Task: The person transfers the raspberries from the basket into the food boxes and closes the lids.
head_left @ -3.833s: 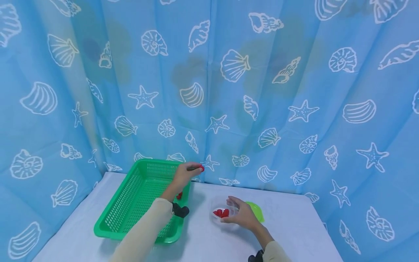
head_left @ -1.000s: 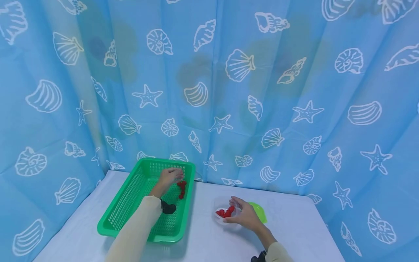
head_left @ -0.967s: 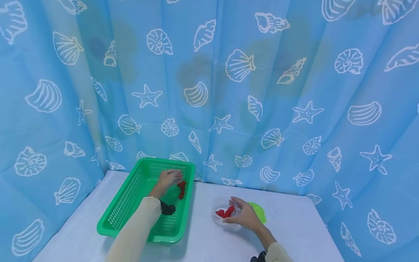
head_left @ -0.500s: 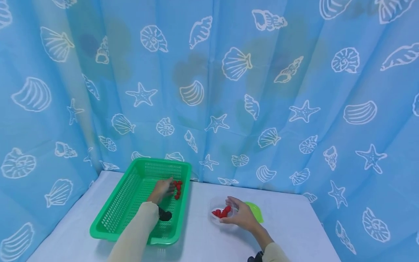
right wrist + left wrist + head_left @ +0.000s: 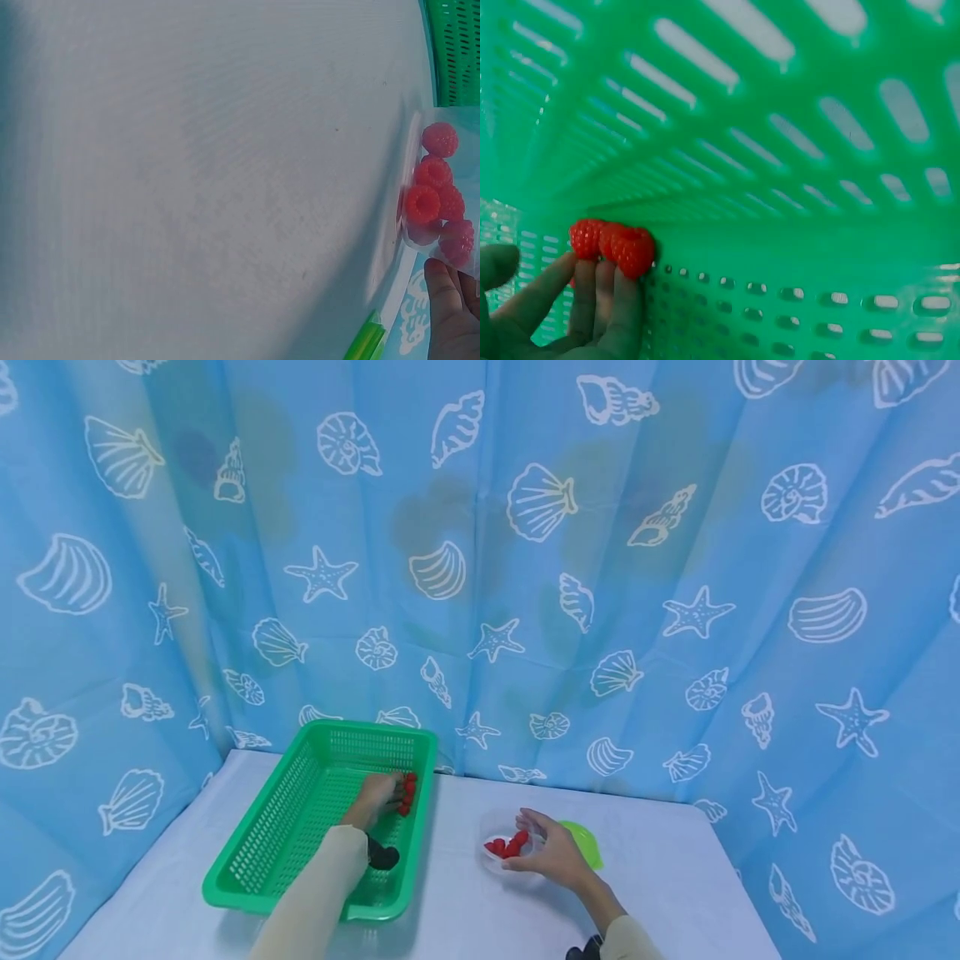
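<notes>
Inside the green plastic basket, my left hand reaches down to a row of red raspberries along the right wall. In the left wrist view, its straight fingers touch the raspberries from below; the thumb stands apart. My right hand grips a clear plastic container on the table, thumb in front and fingers behind. Several raspberries lie in it. The right wrist view shows the container's raspberries through its wall, above the right hand.
A lime-green lid lies just right of the container, partly behind my right hand. The white-covered table runs back to a blue seashell-print curtain. The basket stands left of the container.
My left hand held a raspberry over the basket's right rim earlier. It has since moved back into the basket and lowered to the row. More raspberries show in the container. The right hand stays.
</notes>
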Action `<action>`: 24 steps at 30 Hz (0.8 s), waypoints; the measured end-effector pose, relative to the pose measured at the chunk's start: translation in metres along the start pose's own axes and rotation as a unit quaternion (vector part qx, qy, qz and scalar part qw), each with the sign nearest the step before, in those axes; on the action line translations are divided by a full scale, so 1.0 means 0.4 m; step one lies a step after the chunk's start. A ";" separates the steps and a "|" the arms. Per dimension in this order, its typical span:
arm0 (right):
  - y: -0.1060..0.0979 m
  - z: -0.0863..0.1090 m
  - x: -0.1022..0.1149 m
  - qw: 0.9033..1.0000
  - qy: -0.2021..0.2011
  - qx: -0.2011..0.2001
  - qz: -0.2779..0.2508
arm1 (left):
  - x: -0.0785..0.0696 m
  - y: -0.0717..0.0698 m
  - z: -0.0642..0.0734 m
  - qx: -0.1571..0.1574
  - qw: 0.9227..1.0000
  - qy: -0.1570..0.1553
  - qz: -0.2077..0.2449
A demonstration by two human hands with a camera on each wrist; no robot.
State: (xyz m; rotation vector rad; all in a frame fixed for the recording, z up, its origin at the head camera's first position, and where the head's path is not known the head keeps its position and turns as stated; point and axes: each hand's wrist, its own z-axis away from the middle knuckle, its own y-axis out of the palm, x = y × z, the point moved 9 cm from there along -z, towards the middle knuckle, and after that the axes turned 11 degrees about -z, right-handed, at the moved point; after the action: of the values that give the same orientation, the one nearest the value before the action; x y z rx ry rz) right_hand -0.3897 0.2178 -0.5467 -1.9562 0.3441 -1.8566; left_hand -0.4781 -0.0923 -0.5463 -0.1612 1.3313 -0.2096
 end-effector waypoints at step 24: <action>-0.002 0.001 0.006 1.000 -0.001 -0.008 0.008 | 0.001 0.000 -0.002 -0.025 0.989 0.035 -0.142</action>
State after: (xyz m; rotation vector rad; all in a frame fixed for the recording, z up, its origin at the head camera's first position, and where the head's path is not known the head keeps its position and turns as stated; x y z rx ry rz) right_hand -0.3893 0.2175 -0.5441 -1.9598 0.3749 -1.8470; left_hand -0.4785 -0.0924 -0.5470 -0.3898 1.3810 -0.4252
